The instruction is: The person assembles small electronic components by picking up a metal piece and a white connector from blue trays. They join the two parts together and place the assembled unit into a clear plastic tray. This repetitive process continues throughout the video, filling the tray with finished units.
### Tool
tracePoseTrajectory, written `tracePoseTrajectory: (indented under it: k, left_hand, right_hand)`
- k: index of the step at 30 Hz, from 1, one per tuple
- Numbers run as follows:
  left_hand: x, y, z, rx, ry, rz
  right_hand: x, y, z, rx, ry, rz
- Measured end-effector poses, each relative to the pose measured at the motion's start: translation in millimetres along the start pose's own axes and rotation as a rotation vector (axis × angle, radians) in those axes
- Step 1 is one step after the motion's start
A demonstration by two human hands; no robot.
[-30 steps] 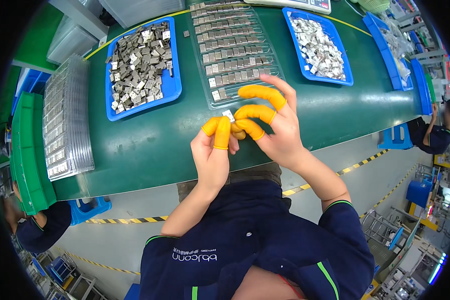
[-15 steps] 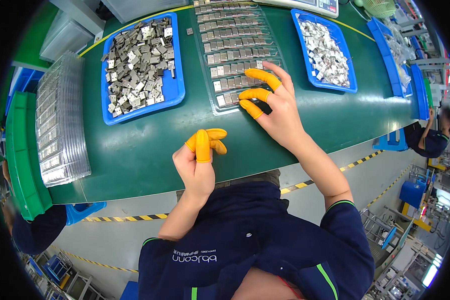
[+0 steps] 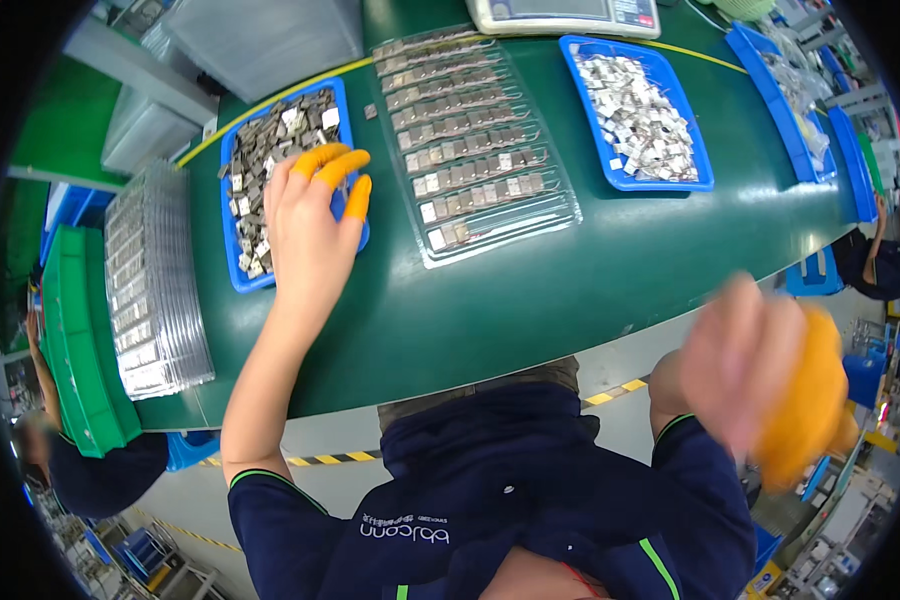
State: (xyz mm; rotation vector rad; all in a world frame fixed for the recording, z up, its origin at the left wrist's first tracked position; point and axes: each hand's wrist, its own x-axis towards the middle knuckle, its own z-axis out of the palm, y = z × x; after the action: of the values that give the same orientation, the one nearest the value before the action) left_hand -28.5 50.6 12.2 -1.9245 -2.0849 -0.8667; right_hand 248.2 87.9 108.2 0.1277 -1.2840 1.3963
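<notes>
My left hand (image 3: 315, 220), with yellow finger cots on its thumb and fingers, reaches over the left blue tray (image 3: 245, 283), which is filled with small grey metal connector shells (image 3: 270, 140). Its fingers are apart, and I see nothing between them. Off to the right, past the table edge, my right hand (image 3: 760, 370) is raised and smeared by motion; whether it holds anything is hidden by the blur. Between the two blue trays lies a clear plastic blister tray (image 3: 515, 235) with rows of connectors, and the nearest row shows only a couple of pieces at its left end.
At right, another blue tray (image 3: 705, 180) holds white connector pieces. A scale (image 3: 570, 15) stands at the back. Stacked clear blister trays (image 3: 160, 290) and a green bin (image 3: 75, 340) sit at the left. More blue bins (image 3: 785, 110) line the right side, and people sit at both sides.
My left hand has moved from the front edge up and left over the blue tray. My right hand has left the blister tray and swung right, off the table. The view has shifted slightly.
</notes>
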Motion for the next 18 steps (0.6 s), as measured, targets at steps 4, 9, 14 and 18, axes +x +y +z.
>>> tracePoseTrajectory:
  k: [4, 9, 14, 18]
  left_hand:
    - [35.9, -15.6, 27.9, 0.389, -0.03, 0.083]
    - [49.2, -19.6, 64.1, 0.591, -0.153, -0.066]
    - [44.5, -25.9, 66.4, 0.537, -0.156, -0.132]
    - [48.1, -21.8, 66.6, 0.548, -0.191, -0.155]
  right_hand:
    - [5.5, -45.8, 14.3, 0.107, 0.015, -0.198]
    - [-1.2, -92.5, -3.2, 0.323, -0.154, -0.107]
    - [-5.0, -104.7, -0.1, 0.568, -0.18, 0.114]
    - [-12.5, -108.1, 4.5, 0.567, -0.198, 0.068]
